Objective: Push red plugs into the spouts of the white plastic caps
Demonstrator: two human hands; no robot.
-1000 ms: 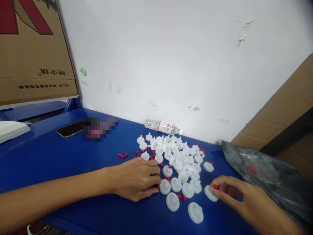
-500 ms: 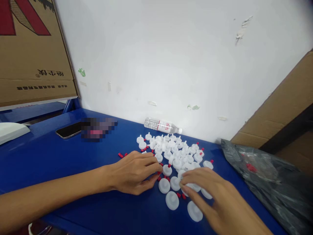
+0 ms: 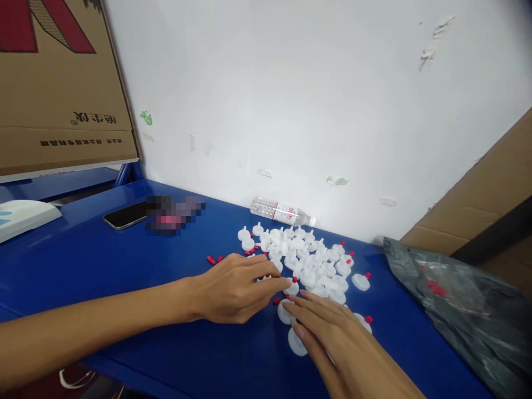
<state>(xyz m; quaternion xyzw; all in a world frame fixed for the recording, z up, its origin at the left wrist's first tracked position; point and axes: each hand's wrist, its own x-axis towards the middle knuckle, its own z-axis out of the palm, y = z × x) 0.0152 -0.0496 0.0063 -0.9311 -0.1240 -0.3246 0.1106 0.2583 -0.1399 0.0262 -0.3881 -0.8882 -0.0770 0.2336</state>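
Observation:
My left hand (image 3: 239,288) reaches in from the left with its fingers apart. Its index fingertip is at a white plastic disc (image 3: 292,288) that has a stem and a small red cap (image 3: 295,280) on it. Beside it my right hand (image 3: 332,332) is stretched out flat, palm down, over the nearer discs, and partly covers them. One white disc (image 3: 297,342) shows below its fingers. Behind both hands lies a pile of white stemmed discs (image 3: 307,277), some wearing red caps. Loose red caps (image 3: 276,301) lie by my left fingers.
The blue table (image 3: 166,354) meets a white wall. A clear plastic bottle (image 3: 286,213) lies behind the pile. A dark plastic bag (image 3: 449,299) is at the right. On the left are a phone (image 3: 128,215), a white object (image 3: 31,216) and a cardboard box (image 3: 62,100).
My right hand has moved left and flattened over the front discs, closer to my left hand. My left index finger has stretched out to the red-capped disc. The view has shifted slightly.

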